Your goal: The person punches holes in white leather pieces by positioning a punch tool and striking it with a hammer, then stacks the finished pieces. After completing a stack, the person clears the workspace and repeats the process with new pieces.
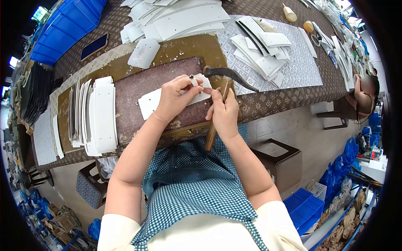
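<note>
My left hand [178, 95] is closed round a small punch-like tool [193, 80] with a white shaft and a dark top end, held above the white strip. Its lower end is hidden by my fingers. My right hand [226, 112] grips a hammer [212, 134] by its wooden handle. The dark curved hammer head points away to the right. My right thumb and forefinger reach to the left hand's fingertips. Beneath both hands, a white strip [150, 104] with small holes lies slanted on a worn reddish-brown board [130, 90].
Stacked white strips [104, 117] stand left of the board. More white pieces [184, 19] are piled behind, and others [259, 50] lie on patterned paper at right. A phone [94, 47] and blue bin [67, 29] are back left. A stool [278, 163] stands below; another person [362, 98] sits far right.
</note>
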Motion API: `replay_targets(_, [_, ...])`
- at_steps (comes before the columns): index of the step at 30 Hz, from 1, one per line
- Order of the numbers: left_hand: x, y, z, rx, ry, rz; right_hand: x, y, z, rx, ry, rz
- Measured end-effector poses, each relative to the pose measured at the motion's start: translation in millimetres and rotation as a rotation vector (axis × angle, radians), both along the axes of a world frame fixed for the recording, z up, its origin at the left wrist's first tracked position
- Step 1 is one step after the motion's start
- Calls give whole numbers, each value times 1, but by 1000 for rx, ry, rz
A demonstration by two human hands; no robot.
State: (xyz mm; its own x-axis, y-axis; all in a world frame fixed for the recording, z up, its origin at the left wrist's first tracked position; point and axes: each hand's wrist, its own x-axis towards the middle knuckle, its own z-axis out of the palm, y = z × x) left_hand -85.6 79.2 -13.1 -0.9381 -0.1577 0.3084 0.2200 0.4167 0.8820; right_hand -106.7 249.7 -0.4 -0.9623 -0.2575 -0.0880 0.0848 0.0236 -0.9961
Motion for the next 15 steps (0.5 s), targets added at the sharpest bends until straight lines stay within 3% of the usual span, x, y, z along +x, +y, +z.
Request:
replay_targets(2, [-2,4,2,-15,88,22,0,-1,0,-3,-3,-7])
replay_targets(5, [1,2,5,-130,14,4,0,-1,0,9,-10,-15])
replay_targets(9, [-7,3,-4,-214,215,-22,-9,7,11,74,-21,93])
replay_targets(12, [-7,7,-1,-233,205,-5,-26,19,76,181,17,265])
replay_targets(13, [-7,7,-3,-232,217,-8,-34,25,99,216,155,313])
replay_targets(15, [-8,5,-7,-231,245,-19,-31,31,158,-2,447,295])
